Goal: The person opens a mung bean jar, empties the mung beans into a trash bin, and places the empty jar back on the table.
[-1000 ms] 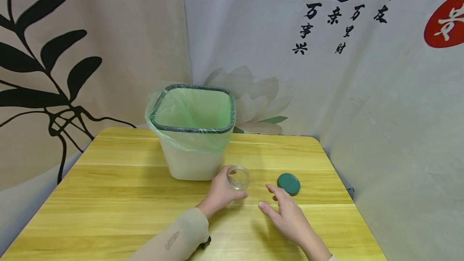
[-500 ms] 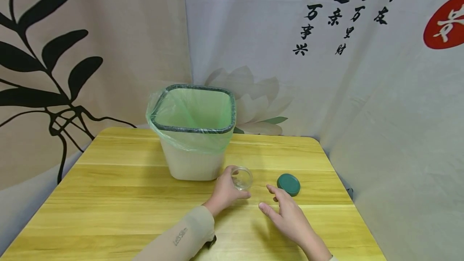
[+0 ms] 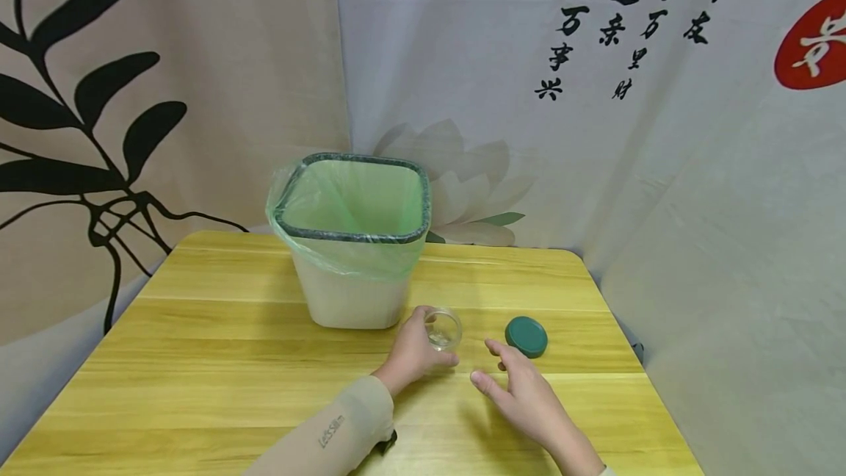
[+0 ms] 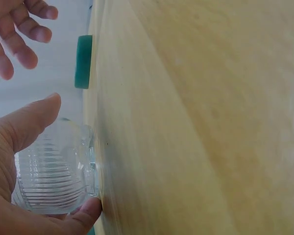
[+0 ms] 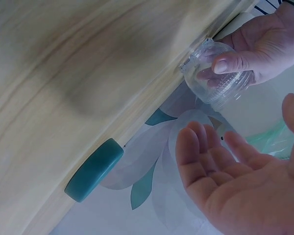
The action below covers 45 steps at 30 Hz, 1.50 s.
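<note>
A clear ribbed glass jar (image 3: 446, 330) stands near the middle of the table, its open mouth facing up. My left hand (image 3: 413, 351) grips it from the left, with the thumb on the near side and the fingers around the far side. In the left wrist view the base of the jar (image 4: 54, 171) is at the tabletop. Right of it, a green round lid (image 3: 526, 336) lies flat on the wood. My right hand (image 3: 524, 390) hovers just in front of the lid, holding nothing. Its fingers are relaxed and parted from the thumb in the right wrist view.
A pale waste bin (image 3: 357, 300) with a green plastic liner stands behind and left of the jar. The wooden table (image 3: 231, 358) runs back to printed fabric backdrops (image 3: 694, 167) on the far and right sides.
My left hand has shifted the jar slightly to the right and a little toward me. The right hand and the lid have stayed about where they were.
</note>
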Available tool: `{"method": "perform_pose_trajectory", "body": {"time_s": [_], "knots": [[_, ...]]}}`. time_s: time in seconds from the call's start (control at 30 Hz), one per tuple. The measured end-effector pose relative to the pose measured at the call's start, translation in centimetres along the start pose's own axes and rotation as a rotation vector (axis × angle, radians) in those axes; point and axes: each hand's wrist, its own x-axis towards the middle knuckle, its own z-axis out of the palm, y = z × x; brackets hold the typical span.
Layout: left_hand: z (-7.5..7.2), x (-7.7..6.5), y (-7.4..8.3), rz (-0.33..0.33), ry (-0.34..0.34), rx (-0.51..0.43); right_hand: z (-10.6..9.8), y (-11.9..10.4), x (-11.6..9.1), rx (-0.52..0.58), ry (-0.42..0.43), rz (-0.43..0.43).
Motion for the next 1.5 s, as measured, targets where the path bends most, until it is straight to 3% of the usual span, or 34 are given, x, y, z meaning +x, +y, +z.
{"method": "perform_pose_trajectory", "body": {"time_s": [0.53, 1.5], "knots": [[-0.04, -0.35, 0.31, -0.017, -0.022, 0.052, 0.06, 0.21, 0.08, 0.018, -0.052, 0.019], [-0.07, -0.36, -0.13, -0.043, -0.029, 0.034, 0.4, 0.22, 0.1, 0.017, -0.066, 0.028]]}}
